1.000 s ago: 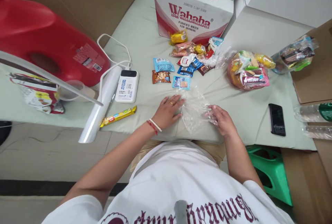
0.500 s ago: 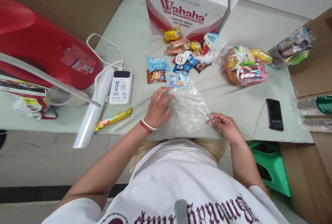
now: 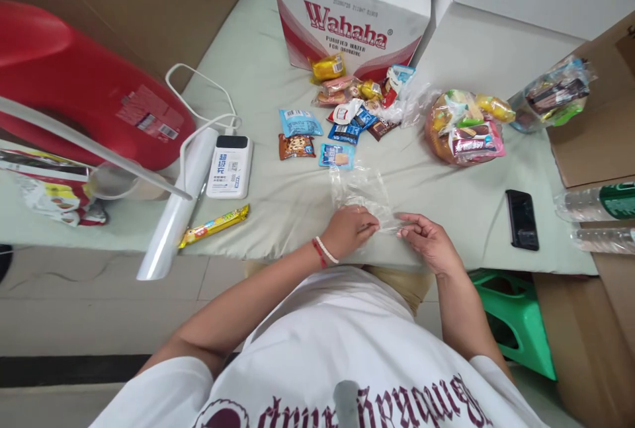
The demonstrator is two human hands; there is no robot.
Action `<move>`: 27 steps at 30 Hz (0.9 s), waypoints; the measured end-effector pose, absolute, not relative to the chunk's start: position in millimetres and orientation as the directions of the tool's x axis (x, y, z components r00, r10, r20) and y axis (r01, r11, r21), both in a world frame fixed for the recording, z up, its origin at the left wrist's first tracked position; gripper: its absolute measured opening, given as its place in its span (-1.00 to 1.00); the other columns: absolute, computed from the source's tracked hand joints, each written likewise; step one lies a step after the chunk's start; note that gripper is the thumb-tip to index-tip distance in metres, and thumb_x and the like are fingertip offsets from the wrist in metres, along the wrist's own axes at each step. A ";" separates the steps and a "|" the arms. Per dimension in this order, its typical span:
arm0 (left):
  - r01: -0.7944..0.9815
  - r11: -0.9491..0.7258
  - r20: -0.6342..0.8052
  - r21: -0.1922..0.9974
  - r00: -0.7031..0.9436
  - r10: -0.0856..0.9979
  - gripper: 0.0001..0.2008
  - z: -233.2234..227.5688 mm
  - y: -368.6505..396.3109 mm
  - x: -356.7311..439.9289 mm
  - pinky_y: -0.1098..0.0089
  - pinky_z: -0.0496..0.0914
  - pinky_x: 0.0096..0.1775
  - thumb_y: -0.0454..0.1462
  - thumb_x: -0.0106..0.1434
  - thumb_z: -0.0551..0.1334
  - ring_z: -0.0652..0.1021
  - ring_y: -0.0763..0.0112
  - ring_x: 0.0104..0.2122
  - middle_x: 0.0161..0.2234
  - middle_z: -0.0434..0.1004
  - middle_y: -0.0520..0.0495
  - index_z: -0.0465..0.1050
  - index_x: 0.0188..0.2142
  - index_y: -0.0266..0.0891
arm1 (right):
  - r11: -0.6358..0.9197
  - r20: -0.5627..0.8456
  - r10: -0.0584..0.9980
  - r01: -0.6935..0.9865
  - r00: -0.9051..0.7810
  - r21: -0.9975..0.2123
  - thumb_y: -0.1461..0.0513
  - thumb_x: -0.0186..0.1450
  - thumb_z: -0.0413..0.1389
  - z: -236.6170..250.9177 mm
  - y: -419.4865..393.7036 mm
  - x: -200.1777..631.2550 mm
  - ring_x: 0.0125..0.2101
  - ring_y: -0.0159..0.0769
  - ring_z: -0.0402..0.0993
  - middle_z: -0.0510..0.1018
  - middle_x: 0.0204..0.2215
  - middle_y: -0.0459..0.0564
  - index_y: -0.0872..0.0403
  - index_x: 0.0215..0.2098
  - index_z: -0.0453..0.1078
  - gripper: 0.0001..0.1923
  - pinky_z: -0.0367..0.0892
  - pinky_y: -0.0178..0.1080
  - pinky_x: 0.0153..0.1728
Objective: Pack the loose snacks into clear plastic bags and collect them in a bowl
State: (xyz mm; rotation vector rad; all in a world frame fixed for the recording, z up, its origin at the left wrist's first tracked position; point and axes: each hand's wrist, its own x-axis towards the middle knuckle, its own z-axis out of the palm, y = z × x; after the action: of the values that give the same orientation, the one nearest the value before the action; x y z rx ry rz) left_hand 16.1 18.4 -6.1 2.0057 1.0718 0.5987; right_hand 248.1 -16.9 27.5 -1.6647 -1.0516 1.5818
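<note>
Head view: left hand (image 3: 348,229) and right hand (image 3: 427,241) both pinch the near edge of a clear plastic bag (image 3: 361,193), fingers curled shut on the film. Bag lies flat on the tabletop (image 3: 278,196) by its front edge, stretching away from the hands toward the snack packets (image 3: 342,125).

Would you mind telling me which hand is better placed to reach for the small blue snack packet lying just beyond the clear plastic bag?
Probably the left hand. It pinches the clear plastic bag nearer the small blue snack packet, almost straight below it. The right hand grips the bag's other edge, farther right.
</note>
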 end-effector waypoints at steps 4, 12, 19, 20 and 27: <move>0.250 -0.034 -0.013 0.968 0.182 0.983 -0.81 -4.3 18.8 -10.1 0.32 0.38 -0.19 -0.16 0.31 0.26 0.54 0.34 -0.33 -0.38 0.61 -0.02 0.60 -0.34 -0.18 | -0.498 -0.509 0.861 0.171 -0.023 -0.850 -0.05 0.10 0.37 17.7 -18.9 249.2 -0.59 -0.47 0.20 0.64 -0.38 -0.07 0.06 0.02 0.46 -0.40 0.08 -0.32 -0.52; -0.508 0.375 -0.455 0.776 -0.038 0.890 -0.76 16.1 -12.6 -66.4 0.29 0.50 -0.12 -0.20 0.03 0.45 0.62 0.28 -0.12 -0.11 0.66 -0.09 0.41 -0.42 -0.19 | -0.336 -0.455 0.875 0.474 -0.162 -0.814 -0.08 0.22 0.29 22.4 -21.3 268.7 -0.31 -0.21 0.53 0.67 -0.26 0.02 0.01 -0.04 0.56 -0.53 0.40 -0.17 -0.24; -0.534 0.333 -0.404 0.777 -0.018 0.915 -0.74 13.2 -26.7 -59.8 0.13 0.47 0.04 -0.29 -0.02 0.42 0.63 0.25 -0.12 -0.12 0.67 -0.09 0.33 -0.46 -0.20 | 0.019 -0.235 0.924 0.649 -0.303 -0.760 -0.07 0.12 0.39 38.9 33.2 228.1 0.04 -0.02 0.48 0.59 0.03 0.08 -0.06 0.07 0.54 -0.41 0.40 -0.10 -0.01; -0.534 0.325 -0.395 0.780 -0.017 0.919 -0.73 13.4 -26.9 -57.8 0.13 0.46 0.05 -0.29 -0.03 0.42 0.63 0.26 -0.13 -0.12 0.67 -0.09 0.32 -0.46 -0.20 | -0.030 -0.271 0.914 0.615 -0.303 -0.788 -0.07 0.12 0.38 31.9 40.5 213.9 -0.08 -0.08 0.52 0.62 -0.08 0.06 -0.02 0.02 0.55 -0.43 0.42 -0.13 -0.09; -0.301 0.313 -0.367 0.901 -0.143 0.919 -0.81 12.3 -59.9 -98.0 0.08 0.48 -0.01 -0.25 0.02 0.35 0.57 0.04 0.06 0.05 0.61 -0.20 0.37 -0.39 -0.18 | -0.235 -0.258 0.961 0.201 -0.098 -0.951 -0.05 0.17 0.24 15.1 70.0 160.5 -0.43 -0.33 0.43 0.47 -0.46 -0.12 0.01 -0.32 0.39 -0.67 0.43 -0.28 -0.39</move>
State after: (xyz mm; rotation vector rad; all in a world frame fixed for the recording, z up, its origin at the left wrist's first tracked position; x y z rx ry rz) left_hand -98.0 -59.9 12.3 0.6497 1.2860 1.1984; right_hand 160.5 70.0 15.1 -1.4789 -1.3143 1.3953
